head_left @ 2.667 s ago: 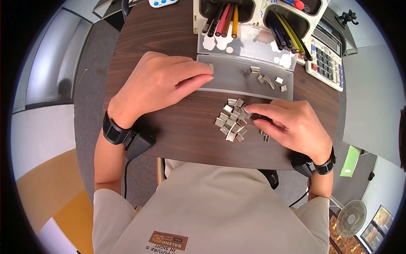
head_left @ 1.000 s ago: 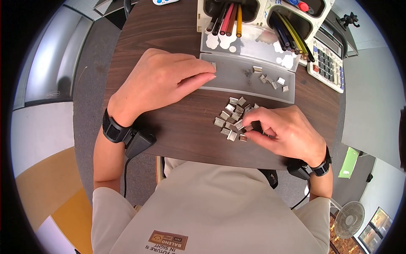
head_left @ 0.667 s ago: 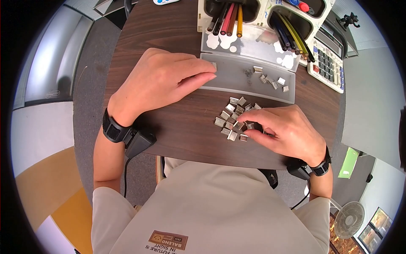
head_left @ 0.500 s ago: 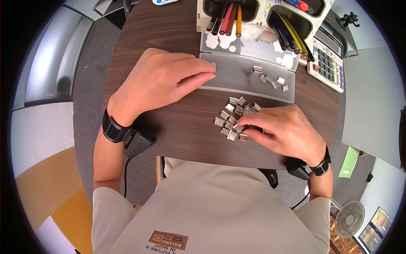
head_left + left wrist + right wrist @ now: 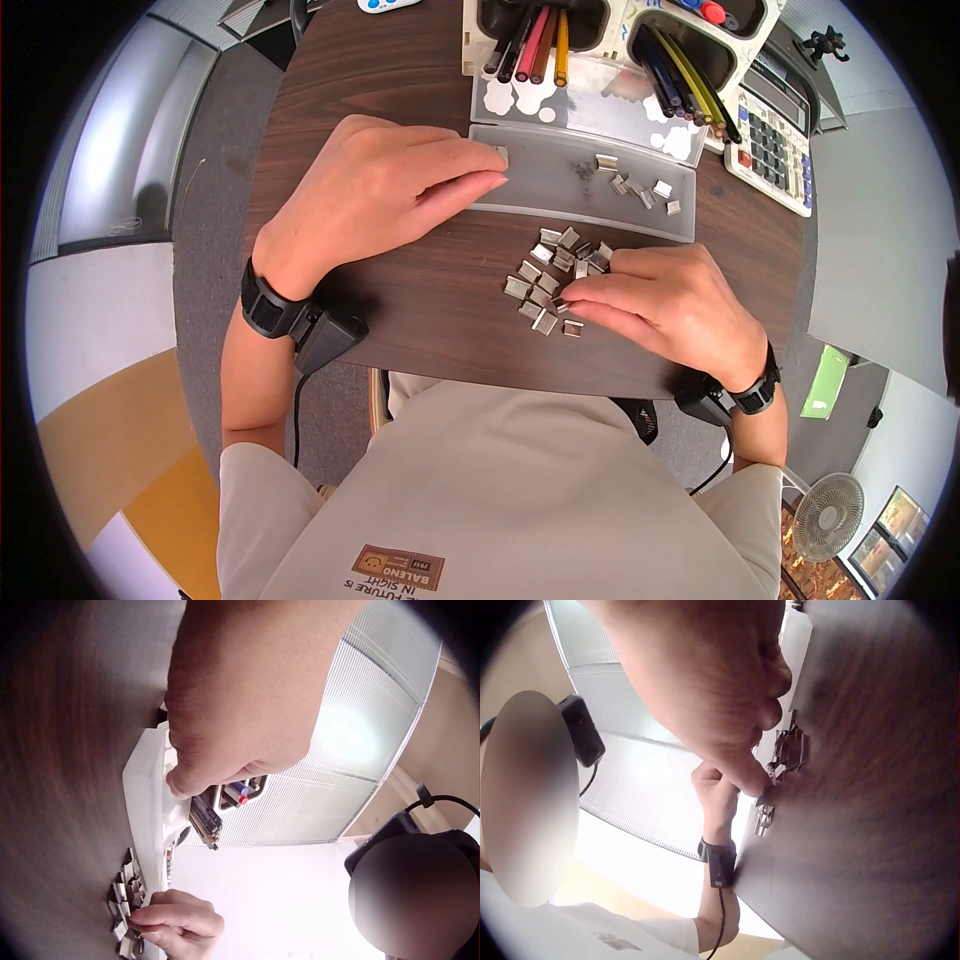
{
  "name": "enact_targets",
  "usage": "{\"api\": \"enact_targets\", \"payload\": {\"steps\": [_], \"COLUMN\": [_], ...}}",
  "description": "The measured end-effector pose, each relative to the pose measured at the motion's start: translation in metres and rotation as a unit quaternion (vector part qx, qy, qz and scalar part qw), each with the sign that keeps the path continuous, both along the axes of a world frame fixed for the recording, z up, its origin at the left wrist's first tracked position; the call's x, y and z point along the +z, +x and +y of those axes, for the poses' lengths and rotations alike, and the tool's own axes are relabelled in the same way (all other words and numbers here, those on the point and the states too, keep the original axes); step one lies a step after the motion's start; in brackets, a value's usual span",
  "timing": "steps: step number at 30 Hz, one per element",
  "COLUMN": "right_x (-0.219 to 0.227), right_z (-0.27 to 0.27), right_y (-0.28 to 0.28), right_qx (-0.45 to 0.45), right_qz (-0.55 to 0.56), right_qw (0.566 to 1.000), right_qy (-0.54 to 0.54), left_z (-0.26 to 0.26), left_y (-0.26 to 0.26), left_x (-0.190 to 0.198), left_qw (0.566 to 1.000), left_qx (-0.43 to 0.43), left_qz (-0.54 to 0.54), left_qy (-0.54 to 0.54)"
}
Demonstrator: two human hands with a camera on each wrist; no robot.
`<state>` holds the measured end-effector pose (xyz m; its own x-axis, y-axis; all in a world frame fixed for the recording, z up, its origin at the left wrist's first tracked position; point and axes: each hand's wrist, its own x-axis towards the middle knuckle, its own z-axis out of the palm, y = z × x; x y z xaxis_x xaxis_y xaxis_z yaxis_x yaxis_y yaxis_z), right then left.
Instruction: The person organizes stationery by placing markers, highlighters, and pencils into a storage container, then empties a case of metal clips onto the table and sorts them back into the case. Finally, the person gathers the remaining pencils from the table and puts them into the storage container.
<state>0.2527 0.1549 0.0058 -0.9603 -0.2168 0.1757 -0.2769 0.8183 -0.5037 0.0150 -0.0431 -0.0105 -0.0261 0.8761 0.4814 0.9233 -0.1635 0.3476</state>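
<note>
Small silvery metal clips (image 5: 541,284) lie in a loose pile on the dark wooden table. My right hand (image 5: 672,298) reaches in from the right and pinches one metal clip (image 5: 562,307) between thumb and index finger at the pile's edge. My left hand (image 5: 385,185) hovers over the left end of a shallow grey plastic box (image 5: 545,195), thumb and index fingertips close together. One clip (image 5: 502,153) shows right at its index fingertip; I cannot tell whether the hand holds it. Several more clips (image 5: 646,198) lie in the box's right part.
The box's lid (image 5: 600,115), with white blotches, stands open behind it. Beyond are a white organizer (image 5: 617,30) with coloured pencils (image 5: 540,50) and a calculator (image 5: 770,150) on the right. The table's front edge runs close to the body.
The right hand has moved from the pile's upper right down and left, its thumb and finger closing on a clip. Some clips in the pile have shifted. The left hand stays put.
</note>
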Motion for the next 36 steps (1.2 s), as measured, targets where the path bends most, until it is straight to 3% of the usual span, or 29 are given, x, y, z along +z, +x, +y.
{"api": "enact_targets", "payload": {"steps": [7,9,13,17,23,36], "right_x": [0.007,0.012,0.009,0.004,0.006,0.007], "right_z": [0.002,0.005,0.013,0.014,0.014,0.014], "right_y": [-0.001,-0.001,-0.002,-0.003,-0.002,-0.001], "right_qx": [-0.075,-0.177,-0.250,-0.263,-0.268,-0.272], "right_qz": [0.044,0.054,0.057,0.046,0.052,0.050], "right_qw": [0.995,0.982,0.966,0.964,0.962,0.960], "right_qy": [-0.050,-0.031,0.002,0.001,-0.027,-0.053], "left_z": [-0.003,-0.003,-0.005,-0.004,-0.008,-0.009], "left_y": [0.000,0.002,0.007,0.017,0.030,0.026], "left_x": [0.001,0.003,0.005,0.003,0.003,0.005], "left_qw": [1.000,1.000,0.998,0.994,0.981,0.985], "left_qx": [-0.009,-0.018,-0.066,-0.103,-0.182,-0.153], "left_qz": [0.000,0.002,0.003,-0.015,-0.050,0.009], "left_qy": [0.009,0.015,0.019,0.037,-0.046,-0.079]}}
